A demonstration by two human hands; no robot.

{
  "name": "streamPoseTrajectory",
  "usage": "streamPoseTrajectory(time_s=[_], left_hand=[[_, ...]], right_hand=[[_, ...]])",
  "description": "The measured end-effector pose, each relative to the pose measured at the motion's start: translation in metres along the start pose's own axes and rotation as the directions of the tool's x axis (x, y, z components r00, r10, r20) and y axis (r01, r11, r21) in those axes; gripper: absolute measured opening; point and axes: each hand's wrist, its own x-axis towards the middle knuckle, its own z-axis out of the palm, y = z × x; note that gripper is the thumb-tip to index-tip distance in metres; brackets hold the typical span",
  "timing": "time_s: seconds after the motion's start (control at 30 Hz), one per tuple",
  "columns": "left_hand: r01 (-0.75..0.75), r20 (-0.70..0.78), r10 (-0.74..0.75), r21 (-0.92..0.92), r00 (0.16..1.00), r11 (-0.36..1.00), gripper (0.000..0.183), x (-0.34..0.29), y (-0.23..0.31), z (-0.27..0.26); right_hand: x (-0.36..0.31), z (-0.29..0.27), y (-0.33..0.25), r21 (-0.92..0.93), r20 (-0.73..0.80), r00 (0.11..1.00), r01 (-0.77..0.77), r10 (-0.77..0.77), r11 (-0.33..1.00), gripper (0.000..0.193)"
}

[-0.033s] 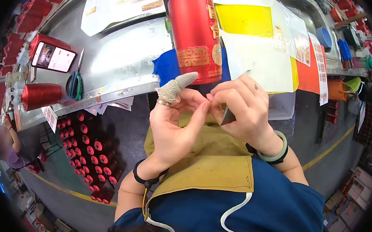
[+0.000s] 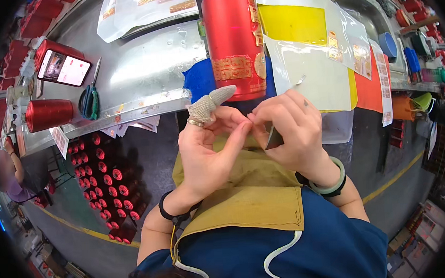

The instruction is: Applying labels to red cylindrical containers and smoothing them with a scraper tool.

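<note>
While left hand (image 2: 208, 150) meets right hand (image 2: 289, 129), bench edge (image 2: 128, 116) bounds bare metal (image 2: 145, 67)

Gold characters (image 2: 233, 68) on a red canister (image 2: 228, 30) (blocky, stylised), gold labels (image 2: 334, 48) on a pale sheet (image 2: 345, 29), phone screen (image 2: 63, 68) illegible.

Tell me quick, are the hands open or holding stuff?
Left hand: pinched closed; can't tell if anything's between the fingers.
Right hand: closed, holding a thin grey tool.

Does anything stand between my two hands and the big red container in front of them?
Nothing visible does: the left hand and right hand are by the near end of the red container; a cloth-covered finger overlaps it in view.
</note>
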Motion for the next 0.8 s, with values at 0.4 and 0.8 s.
streamPoseTrajectory(time_s=[0.4,0.8], left_hand=[[0.006,-0.055,0.004,0.174,0.998,0.985,0.057,0.021,0.004,-0.023],[-0.113,0.166,0.072,0.253,0.983,0.961,0.063,0.017,0.025,-0.034]], right_hand=[[0.034,-0.041,0.003,0.175,0.434,0.802,-0.522,0.410,0.835,0.014],[0.049,-0.038,0.007,0.356,0.615,0.784,-0.373,0.086,0.857,0.016]])
